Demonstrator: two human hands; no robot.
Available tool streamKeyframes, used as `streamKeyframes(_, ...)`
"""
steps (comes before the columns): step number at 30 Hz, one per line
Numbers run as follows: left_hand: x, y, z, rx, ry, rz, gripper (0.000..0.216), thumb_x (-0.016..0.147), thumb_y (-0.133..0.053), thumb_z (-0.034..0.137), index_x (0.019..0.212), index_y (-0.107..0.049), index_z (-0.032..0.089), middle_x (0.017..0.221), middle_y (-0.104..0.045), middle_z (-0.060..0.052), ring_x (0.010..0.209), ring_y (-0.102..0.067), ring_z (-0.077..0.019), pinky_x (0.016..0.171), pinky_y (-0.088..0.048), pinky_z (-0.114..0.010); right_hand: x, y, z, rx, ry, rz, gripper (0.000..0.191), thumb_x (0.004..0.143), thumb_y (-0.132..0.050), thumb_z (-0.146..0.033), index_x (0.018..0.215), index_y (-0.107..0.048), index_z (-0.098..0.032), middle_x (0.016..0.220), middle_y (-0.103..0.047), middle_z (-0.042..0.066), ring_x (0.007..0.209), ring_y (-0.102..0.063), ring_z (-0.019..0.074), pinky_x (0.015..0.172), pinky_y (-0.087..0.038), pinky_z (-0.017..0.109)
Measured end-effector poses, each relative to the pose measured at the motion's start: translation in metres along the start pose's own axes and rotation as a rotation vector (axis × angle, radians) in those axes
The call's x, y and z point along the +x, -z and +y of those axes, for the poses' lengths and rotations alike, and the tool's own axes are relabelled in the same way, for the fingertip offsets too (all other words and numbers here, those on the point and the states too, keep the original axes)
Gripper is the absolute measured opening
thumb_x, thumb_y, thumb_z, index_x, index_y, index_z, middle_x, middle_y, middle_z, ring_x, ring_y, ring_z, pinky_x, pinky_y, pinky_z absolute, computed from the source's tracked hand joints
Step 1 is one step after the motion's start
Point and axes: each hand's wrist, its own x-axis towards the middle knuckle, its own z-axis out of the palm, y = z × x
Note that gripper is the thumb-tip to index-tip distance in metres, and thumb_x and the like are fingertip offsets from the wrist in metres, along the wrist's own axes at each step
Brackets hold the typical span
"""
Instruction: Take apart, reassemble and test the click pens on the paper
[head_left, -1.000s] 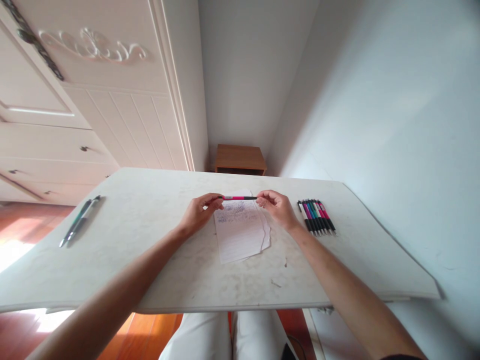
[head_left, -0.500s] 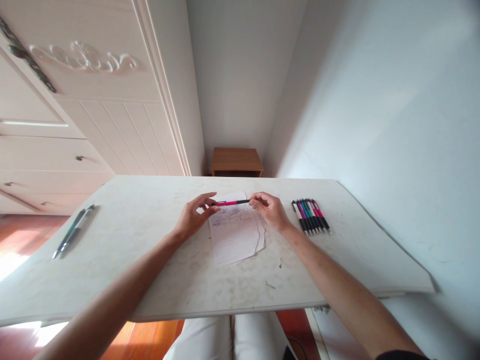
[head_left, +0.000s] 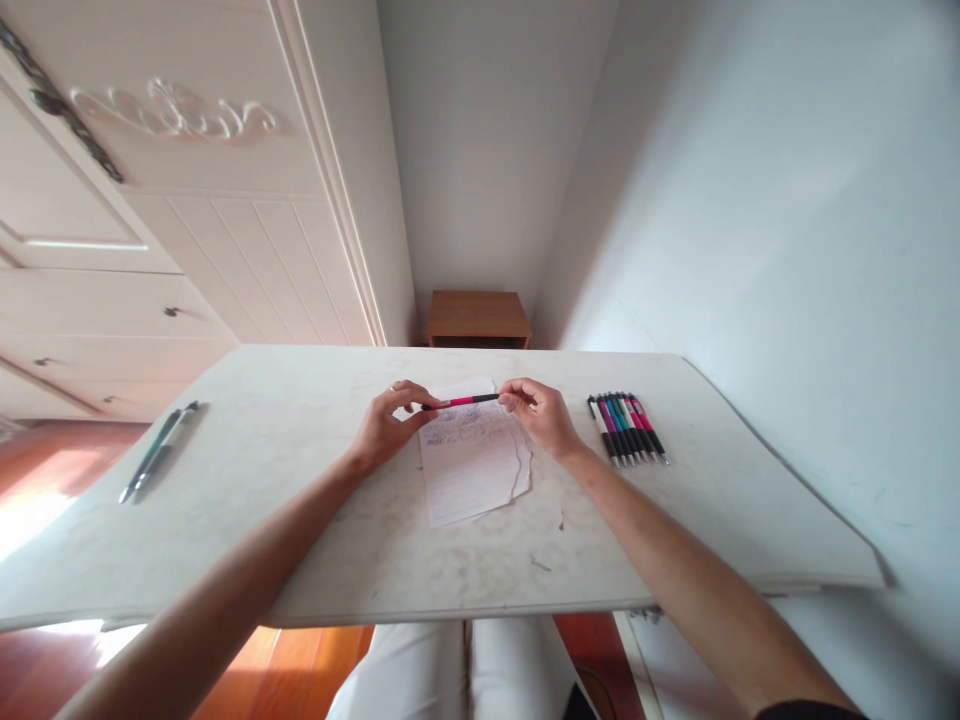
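Note:
A pink and black pen (head_left: 463, 401) is held level between my two hands, above the far part of some paper sheets (head_left: 472, 470). My left hand (head_left: 391, 420) pinches its black clip end between thumb and fingers. At the other end, my right hand (head_left: 538, 412) closes thumb and fingertips round the tip, which they hide. Scribbles in dark ink cover the upper part of the top sheet, and the sheets' right edges look torn.
To the right lies a neat row of several coloured pens (head_left: 627, 430). Two more pens (head_left: 160, 452) lie at the table's left. The white table (head_left: 345, 570) borders a wall (head_left: 787, 250) on the right; a white cabinet (head_left: 225, 230) and a small wooden stand (head_left: 480, 315) are beyond.
My left fingers have shifted on the pen's clip end, and the pen has turned so its clip no longer shows along the top. The view has moved slightly.

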Motion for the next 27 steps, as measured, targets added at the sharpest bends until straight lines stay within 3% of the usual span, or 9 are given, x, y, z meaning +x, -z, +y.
streamKeyframes(6, -0.002, -0.001, 0.003, -0.043, 0.112, 0.032, 0.052, 0.074, -0.073, 0.047, 0.115, -0.063, 0.017, 0.098, -0.069, -0.008, 0.084, -0.063, -0.0183, 0.071, -0.050, -0.029, 0.000, 0.000, -0.002, 0.018, 0.011, 0.029, 0.020, 0.084, -0.062, -0.038, 0.079, -0.065, -0.019, 0.067, -0.062, 0.001, 0.062, -0.058, 0.0149, 0.063, -0.048, 0.027)
streamKeyframes(10, -0.003, 0.002, 0.009, -0.083, 0.213, -0.067, 0.042, 0.084, -0.060, 0.053, 0.099, -0.069, 0.015, 0.084, -0.071, -0.007, 0.077, -0.064, -0.0179, 0.069, -0.050, -0.028, 0.000, -0.001, -0.003, 0.031, 0.020, 0.043, 0.019, 0.084, -0.062, -0.037, 0.079, -0.064, -0.019, 0.068, -0.063, 0.001, 0.063, -0.059, 0.0151, 0.064, -0.048, 0.027)
streamKeyframes(13, -0.003, 0.003, 0.010, -0.092, 0.226, -0.139, 0.038, 0.083, -0.061, 0.052, 0.091, -0.072, 0.016, 0.079, -0.072, -0.005, 0.074, -0.064, -0.0176, 0.069, -0.049, -0.028, -0.001, -0.001, -0.003, 0.027, 0.014, 0.062, 0.020, 0.083, -0.063, -0.037, 0.079, -0.064, -0.018, 0.068, -0.063, 0.001, 0.063, -0.058, 0.0149, 0.064, -0.048, 0.027)
streamKeyframes(18, -0.004, 0.001, 0.001, -0.076, 0.132, -0.034, 0.033, 0.076, -0.072, 0.043, 0.098, -0.072, 0.018, 0.085, -0.070, -0.005, 0.072, -0.060, -0.0147, 0.068, -0.049, -0.027, -0.002, -0.001, -0.002, 0.002, 0.021, 0.067, 0.018, 0.085, -0.061, -0.035, 0.080, -0.064, -0.018, 0.068, -0.063, 0.001, 0.062, -0.058, 0.0145, 0.064, -0.047, 0.026)
streamKeyframes(23, -0.005, -0.002, 0.000, -0.220, 0.093, 0.011, 0.056, 0.075, -0.074, 0.040, 0.124, -0.058, 0.018, 0.104, -0.066, -0.008, 0.076, -0.060, -0.0139, 0.068, -0.051, -0.027, -0.001, 0.000, -0.001, -0.010, 0.033, 0.115, 0.017, 0.085, -0.062, -0.035, 0.080, -0.064, -0.018, 0.070, -0.064, 0.001, 0.062, -0.058, 0.0140, 0.065, -0.047, 0.027)
streamKeyframes(27, -0.004, 0.000, 0.004, -0.157, 0.174, -0.078, 0.040, 0.085, -0.061, 0.047, 0.107, -0.068, 0.015, 0.085, -0.069, -0.006, 0.077, -0.063, -0.0173, 0.071, -0.051, -0.028, -0.001, 0.000, -0.002, 0.008, 0.033, 0.127, 0.017, 0.084, -0.062, -0.035, 0.079, -0.063, -0.019, 0.072, -0.065, 0.001, 0.063, -0.058, 0.0141, 0.065, -0.047, 0.027)
